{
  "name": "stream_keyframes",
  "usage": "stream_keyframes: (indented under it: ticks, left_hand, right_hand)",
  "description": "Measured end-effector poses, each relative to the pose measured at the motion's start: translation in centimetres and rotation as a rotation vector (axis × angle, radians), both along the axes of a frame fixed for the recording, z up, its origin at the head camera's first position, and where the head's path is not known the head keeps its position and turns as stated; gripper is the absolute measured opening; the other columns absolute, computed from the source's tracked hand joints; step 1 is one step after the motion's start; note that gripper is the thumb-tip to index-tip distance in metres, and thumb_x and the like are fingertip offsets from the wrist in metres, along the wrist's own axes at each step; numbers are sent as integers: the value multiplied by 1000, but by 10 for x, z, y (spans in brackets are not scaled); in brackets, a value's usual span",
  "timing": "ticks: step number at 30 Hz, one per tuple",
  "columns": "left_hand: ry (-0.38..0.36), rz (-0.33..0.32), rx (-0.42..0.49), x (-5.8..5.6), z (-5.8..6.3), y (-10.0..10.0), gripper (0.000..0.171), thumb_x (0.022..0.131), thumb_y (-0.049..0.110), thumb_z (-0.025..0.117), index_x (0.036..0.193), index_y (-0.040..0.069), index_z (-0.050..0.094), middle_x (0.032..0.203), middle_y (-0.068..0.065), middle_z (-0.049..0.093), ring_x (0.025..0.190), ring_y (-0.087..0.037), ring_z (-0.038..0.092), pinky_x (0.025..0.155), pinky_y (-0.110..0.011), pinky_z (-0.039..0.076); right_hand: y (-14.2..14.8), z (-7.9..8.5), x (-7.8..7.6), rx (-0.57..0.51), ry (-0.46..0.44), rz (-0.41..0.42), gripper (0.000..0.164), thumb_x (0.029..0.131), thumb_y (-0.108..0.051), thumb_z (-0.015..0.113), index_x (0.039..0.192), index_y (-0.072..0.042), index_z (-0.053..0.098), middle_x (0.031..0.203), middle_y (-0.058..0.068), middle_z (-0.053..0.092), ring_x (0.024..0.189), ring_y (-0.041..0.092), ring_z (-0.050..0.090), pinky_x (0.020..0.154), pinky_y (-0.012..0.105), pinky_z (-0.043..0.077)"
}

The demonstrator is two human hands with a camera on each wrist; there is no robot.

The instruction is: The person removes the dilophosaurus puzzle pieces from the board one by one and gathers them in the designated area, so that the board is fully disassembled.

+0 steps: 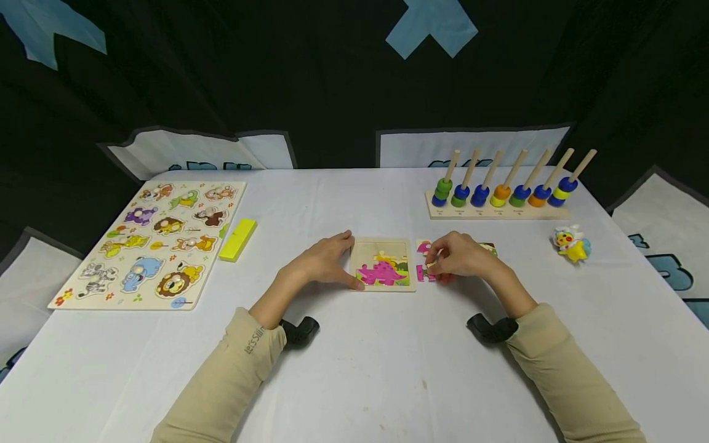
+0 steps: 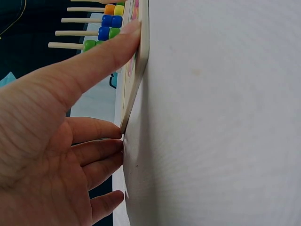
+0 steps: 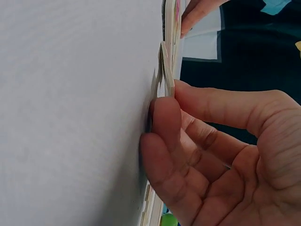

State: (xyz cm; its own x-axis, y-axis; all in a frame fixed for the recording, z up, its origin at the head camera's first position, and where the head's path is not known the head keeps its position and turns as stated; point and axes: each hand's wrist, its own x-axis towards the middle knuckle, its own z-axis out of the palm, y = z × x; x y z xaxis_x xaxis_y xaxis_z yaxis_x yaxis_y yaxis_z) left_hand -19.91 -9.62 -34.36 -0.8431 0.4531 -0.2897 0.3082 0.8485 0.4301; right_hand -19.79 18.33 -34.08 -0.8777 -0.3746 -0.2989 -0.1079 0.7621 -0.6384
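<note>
A small wooden puzzle board [image 1: 376, 248] lies mid-table, with a pink dinosaur picture [image 1: 382, 273] across its lower part. My left hand [image 1: 325, 261] is spread at its left side; the thumb [image 2: 113, 54] rests on the near corner and the straight fingers touch the far left edge. Just right of the board, my right hand [image 1: 462, 255] pinches a thin puzzle piece [image 3: 167, 77] between thumb and fingers, its near end raised off the table. Pink-patterned pieces [image 1: 423, 247] lie beside the board. Another piece [image 1: 490, 247] shows partly behind the right hand.
At left lies a large animal puzzle board [image 1: 188, 237], with a yellow block [image 1: 238, 240] beside it. A bead-stacking rack [image 1: 498, 212] with upright pegs stands at the back right. A small yellow figurine [image 1: 572, 244] sits near the right edge.
</note>
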Motion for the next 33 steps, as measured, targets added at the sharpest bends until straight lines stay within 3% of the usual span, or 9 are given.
stream_keyframes:
  ticks: [7, 15, 25, 33]
  left_hand:
    - [-8, 7, 6, 1, 1, -1, 99, 74, 43, 80, 149, 1, 31, 160, -14, 21, 146, -35, 24, 119, -49, 23]
    - [-2, -6, 6, 1, 3, -1, 99, 74, 44, 80, 149, 1, 32, 160, -15, 20, 146, -35, 24, 119, -49, 23]
    - [3, -15, 14, 1, 1, -1, 99, 73, 44, 81, 148, 0, 33, 160, -16, 21, 146, -35, 24, 119, -49, 22]
    - [-2, -15, 15, 0, 1, -2, 101, 73, 44, 81, 149, -1, 31, 160, -14, 19, 147, -34, 22, 119, -48, 22]
  right_hand:
    - [-1, 1, 0, 72, 20, -25, 15, 79, -17, 73, 82, -4, 67, 59, -1, 56, 54, 11, 50, 53, 22, 38]
    - [1, 2, 0, 121, -6, -36, 21, 80, -20, 76, 75, -5, 62, 60, 1, 61, 53, 13, 55, 53, 23, 45]
    - [8, 7, 0, 135, -28, -21, 11, 82, -12, 70, 81, -2, 64, 65, 3, 62, 56, 13, 56, 55, 24, 49]
    - [21, 18, -4, 108, -14, -28, 19, 85, -18, 69, 91, 0, 67, 63, 3, 66, 58, 14, 58, 58, 27, 49]
